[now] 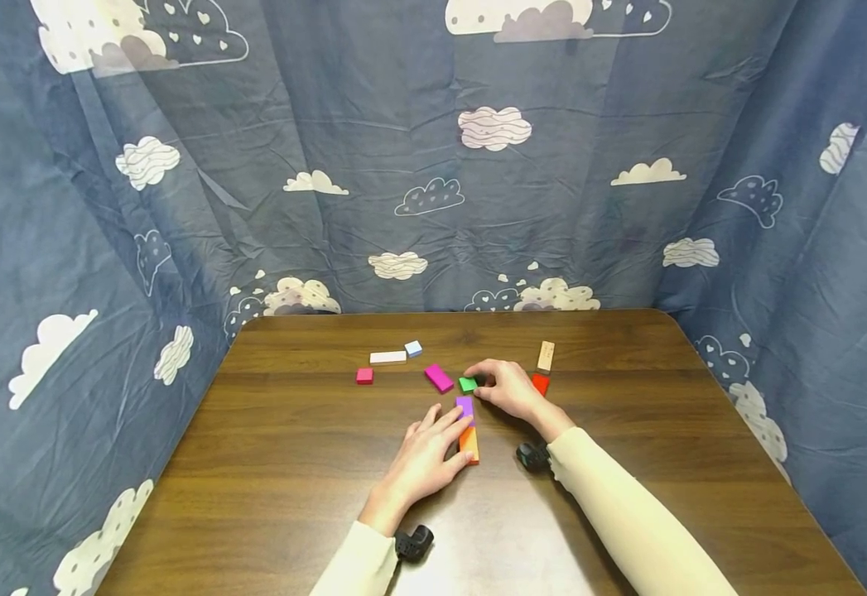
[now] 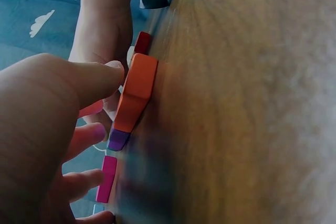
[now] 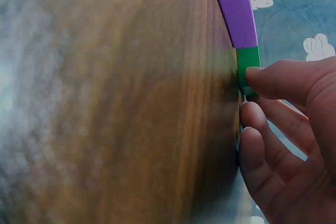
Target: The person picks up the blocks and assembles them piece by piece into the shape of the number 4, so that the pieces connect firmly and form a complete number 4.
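My right hand (image 1: 509,389) pinches a small green block (image 1: 466,385) between thumb and fingers; the right wrist view has the thumb pressed on the green block (image 3: 249,69) beside the end of the purple block (image 3: 239,11). Nearer to me, the purple block (image 1: 464,404) and an orange block (image 1: 469,449) lie end to end in a line. My left hand (image 1: 420,460) spreads its fingers over these two from the left, thumb by the near end of the orange one. In the left wrist view the thumb overlaps the upper edge of the orange block (image 2: 138,85).
Past the left fingertips lies a magenta block (image 1: 439,378). Farther back are a white block (image 1: 388,358), a light blue block (image 1: 414,348) and a pinkish-red block (image 1: 364,376). A red block (image 1: 541,383) and a pale wooden block (image 1: 546,356) lie beyond the right hand.
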A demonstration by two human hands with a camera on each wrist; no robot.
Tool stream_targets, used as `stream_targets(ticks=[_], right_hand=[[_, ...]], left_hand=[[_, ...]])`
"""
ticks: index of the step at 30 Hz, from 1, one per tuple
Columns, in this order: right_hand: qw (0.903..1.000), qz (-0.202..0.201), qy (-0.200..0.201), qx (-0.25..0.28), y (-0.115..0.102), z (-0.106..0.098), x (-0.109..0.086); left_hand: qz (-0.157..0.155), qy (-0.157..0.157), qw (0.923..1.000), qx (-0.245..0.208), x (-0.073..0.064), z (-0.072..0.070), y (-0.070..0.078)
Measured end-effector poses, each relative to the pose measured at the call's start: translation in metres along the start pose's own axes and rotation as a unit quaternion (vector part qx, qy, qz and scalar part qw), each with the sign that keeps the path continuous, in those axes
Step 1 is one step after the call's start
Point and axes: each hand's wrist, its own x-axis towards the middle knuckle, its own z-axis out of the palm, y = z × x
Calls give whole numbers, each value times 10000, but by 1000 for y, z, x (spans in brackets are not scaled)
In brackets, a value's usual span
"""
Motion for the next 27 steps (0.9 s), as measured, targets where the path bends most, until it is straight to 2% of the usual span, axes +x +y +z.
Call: stream_targets(ticks=[17,27], right_hand=[[9998,-57,-7,-186,0,1,0],[9999,-91,71,-38,-8,-7,1]], left_hand=[[-141,28,9997,212,-2,4,1],[-92,61,9997,236,0,3,1]])
